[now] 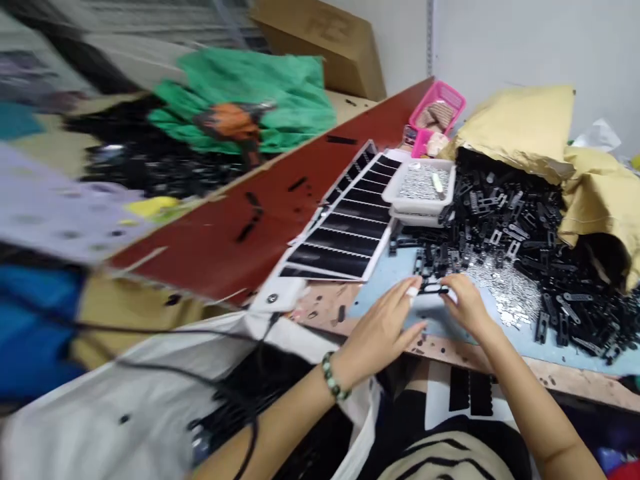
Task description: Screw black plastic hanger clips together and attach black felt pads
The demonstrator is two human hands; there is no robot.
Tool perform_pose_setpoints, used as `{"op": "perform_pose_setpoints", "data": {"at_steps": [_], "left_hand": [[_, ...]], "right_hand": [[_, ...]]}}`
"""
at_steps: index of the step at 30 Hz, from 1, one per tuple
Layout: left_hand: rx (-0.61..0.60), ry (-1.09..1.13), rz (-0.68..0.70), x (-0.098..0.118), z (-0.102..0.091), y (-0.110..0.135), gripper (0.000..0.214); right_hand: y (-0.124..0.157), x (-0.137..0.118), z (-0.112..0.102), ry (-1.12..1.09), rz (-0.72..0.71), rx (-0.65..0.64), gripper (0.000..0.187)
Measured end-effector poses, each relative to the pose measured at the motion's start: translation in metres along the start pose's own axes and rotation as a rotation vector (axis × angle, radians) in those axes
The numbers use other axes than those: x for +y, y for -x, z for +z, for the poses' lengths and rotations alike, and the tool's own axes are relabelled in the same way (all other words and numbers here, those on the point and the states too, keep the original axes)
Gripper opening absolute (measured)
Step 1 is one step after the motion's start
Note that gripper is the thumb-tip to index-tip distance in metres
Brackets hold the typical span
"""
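Observation:
Between my two hands, low over a light blue work sheet, is a small black slotted part. My left hand, with a green bead bracelet at the wrist, closes its fingertips on the part's left end; its thumb stretches toward the front. My right hand pinches the right end. Just behind the fingers lie more black slotted parts. A spread of tiny shiny metal pieces is to the right of my right hand. Fine detail of the held part is too small to make out.
A large heap of black parts spills from yellow paper sacks on the right. Behind my hands stand a white tub of small metal pieces and black-striped sheets. Leftward are a red-brown board, an orange drill and hanging cables.

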State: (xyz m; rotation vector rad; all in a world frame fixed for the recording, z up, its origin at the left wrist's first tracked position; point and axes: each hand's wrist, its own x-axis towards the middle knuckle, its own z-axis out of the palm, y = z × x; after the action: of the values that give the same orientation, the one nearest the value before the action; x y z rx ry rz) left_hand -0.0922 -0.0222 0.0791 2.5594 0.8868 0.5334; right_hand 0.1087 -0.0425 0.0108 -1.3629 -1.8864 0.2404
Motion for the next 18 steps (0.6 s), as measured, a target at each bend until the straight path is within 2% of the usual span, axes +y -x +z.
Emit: {"op": "perform_pose_setpoints", "data": {"at_steps": [2,3,5,7,8,10,12,15,18], "left_hand": [[-0.2,0.108,0.014,-0.007,0.015,-0.036,0.035],[-0.309,0.16,0.009,-0.009,0.024,-0.051,0.029],[-0.442,0.234,-0.022,-0.008,0.041,-0.071,0.026],[-0.437,0.295,-0.058,-0.005,0.054,-0.079,0.027],[-0.418,0.334,-0.07,-0.002,0.06,-0.079,0.027],[-0.399,0.416,-0.084,0.003,0.07,-0.078,0.026],[-0.414,0.459,-0.093,0.007,0.078,-0.074,0.024],[-0.459,0.488,-0.071,0.014,0.089,-0.071,0.022],[-0.502,0.515,-0.065,0.022,0.094,-0.071,0.025]], "right_hand": [[0.013,-0.004,-0.018,-0.067,-0.096,-0.073,0.024],[0.019,0.0,-0.029,-0.069,-0.091,-0.092,0.025],[0.03,0.021,-0.056,0.025,0.07,-0.001,0.025],[0.042,0.057,-0.095,0.247,0.389,0.287,0.021],[0.049,0.079,-0.116,0.317,0.498,0.383,0.025],[0.059,0.122,-0.158,0.414,0.648,0.519,0.034],[0.064,0.158,-0.189,0.46,0.771,0.587,0.038],[0.063,0.189,-0.206,0.453,0.96,0.569,0.033],[0.059,0.197,-0.196,0.413,0.967,0.532,0.015]]}}
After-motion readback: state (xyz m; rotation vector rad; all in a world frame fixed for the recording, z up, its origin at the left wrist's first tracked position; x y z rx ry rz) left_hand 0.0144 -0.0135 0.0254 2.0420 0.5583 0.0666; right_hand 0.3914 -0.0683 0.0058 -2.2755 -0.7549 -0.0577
